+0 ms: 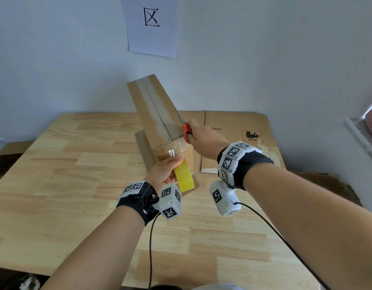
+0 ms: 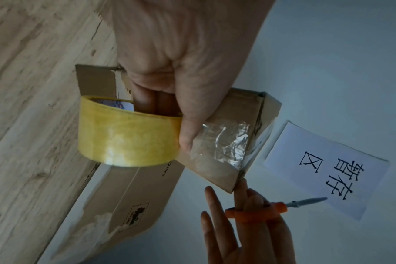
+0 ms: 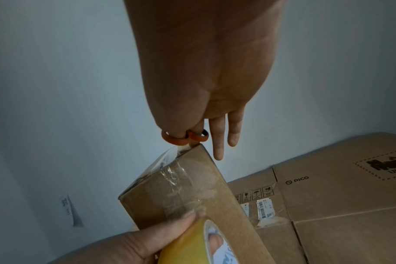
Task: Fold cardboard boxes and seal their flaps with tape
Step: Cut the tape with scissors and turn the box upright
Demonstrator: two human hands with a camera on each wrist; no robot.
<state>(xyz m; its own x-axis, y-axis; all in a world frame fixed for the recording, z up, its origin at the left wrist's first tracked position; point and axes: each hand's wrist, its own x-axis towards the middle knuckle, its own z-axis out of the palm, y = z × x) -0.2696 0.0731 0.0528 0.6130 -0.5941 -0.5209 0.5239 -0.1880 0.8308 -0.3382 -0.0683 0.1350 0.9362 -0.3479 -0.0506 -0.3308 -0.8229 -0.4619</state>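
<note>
holding the tape roll [image 1: 184, 174] taut in the left hand [image 1: 163, 172], the right hand [image 1: 204, 139] is gripping orange scissors [image 1: 186, 131] beside the tilted box [image 1: 157, 118], and slack could be wrinkling the strip.

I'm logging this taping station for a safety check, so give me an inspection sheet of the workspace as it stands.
Surface: wooden table.
Job's things: cardboard box tilted up, seam taped; yellow tape roll; orange-handled scissors.
Clutter: flattened carton lying at the table's back.
Grippers: left hand grips the roll, thumb against the box; right hand holds the scissors at the box corner.
Cables: black leads from both wrist cameras.
Surroundings: paper sign on the wall.
</note>
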